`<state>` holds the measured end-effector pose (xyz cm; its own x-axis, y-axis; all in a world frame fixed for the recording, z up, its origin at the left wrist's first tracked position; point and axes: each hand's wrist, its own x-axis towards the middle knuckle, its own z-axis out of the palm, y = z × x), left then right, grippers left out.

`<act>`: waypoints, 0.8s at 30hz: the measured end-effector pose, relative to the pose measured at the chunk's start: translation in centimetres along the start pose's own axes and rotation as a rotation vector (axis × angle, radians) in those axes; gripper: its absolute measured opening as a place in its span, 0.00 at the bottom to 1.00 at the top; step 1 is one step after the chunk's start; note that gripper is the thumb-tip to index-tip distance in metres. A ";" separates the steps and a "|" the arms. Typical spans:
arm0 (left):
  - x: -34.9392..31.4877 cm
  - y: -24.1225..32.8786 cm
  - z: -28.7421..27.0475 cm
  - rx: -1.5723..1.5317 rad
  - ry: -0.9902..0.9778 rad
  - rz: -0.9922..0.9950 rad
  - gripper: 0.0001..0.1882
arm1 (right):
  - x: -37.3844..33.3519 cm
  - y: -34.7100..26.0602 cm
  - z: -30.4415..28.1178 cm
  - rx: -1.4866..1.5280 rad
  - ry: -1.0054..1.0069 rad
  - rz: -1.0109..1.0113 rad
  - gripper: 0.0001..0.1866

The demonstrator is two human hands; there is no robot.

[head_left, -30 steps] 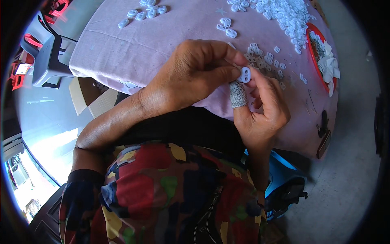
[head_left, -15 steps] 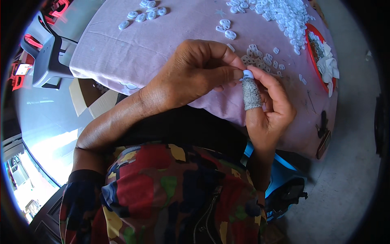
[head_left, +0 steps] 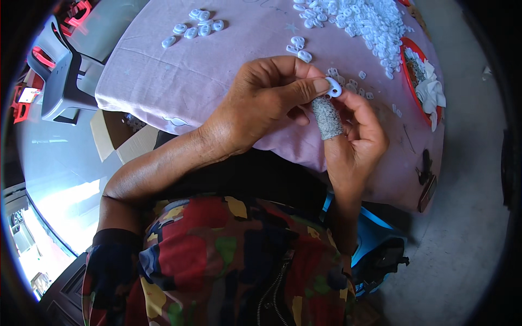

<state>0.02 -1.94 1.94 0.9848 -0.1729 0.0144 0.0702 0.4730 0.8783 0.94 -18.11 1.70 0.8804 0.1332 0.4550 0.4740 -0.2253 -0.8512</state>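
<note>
Over the near edge of the table, both hands pinch one white oval plastic piece (head_left: pixel 333 87) with small holes in it. My left hand (head_left: pixel 263 100) grips it between thumb and forefinger. On its other side the fingertips of my right hand (head_left: pixel 361 133) close against it. A grey speckled knitted sleeve (head_left: pixel 328 119) covers my right thumb. Just beyond the hands lie several smaller whitish pieces (head_left: pixel 352 85), partly hidden by the fingers. Farther off is a small group of oval white pieces (head_left: pixel 298 41).
A large pile of white pieces (head_left: pixel 372 27) covers the far right of the pink tablecloth (head_left: pixel 157 76). Several ovals (head_left: pixel 191 32) lie far left. At right are a red tray (head_left: pixel 405 62) with white cloth (head_left: pixel 432 95) and a phone-like object (head_left: pixel 427 194). A cardboard box (head_left: pixel 103 136) stands below.
The white piece has turned so that its flat face and a hole show, and it sits slightly higher. My right hand has shifted a little left and up. The view has shifted slightly.
</note>
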 end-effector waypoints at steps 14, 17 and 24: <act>-0.5 -0.2 0.7 -0.021 0.012 0.045 0.08 | 0.0 -0.5 -0.2 -0.181 0.085 -0.222 0.12; -0.3 -0.2 0.5 0.040 0.005 0.067 0.08 | 0.0 -0.3 -0.2 -0.145 0.070 -0.168 0.11; 0.9 0.1 -0.4 0.222 -0.117 0.175 0.08 | 0.4 0.4 -0.6 0.104 -0.029 0.034 0.09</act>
<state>0.93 -1.72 1.89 0.9531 -0.2100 0.2181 -0.1478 0.3062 0.9404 1.46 -18.75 1.70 0.8946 0.1558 0.4189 0.4388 -0.1288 -0.8893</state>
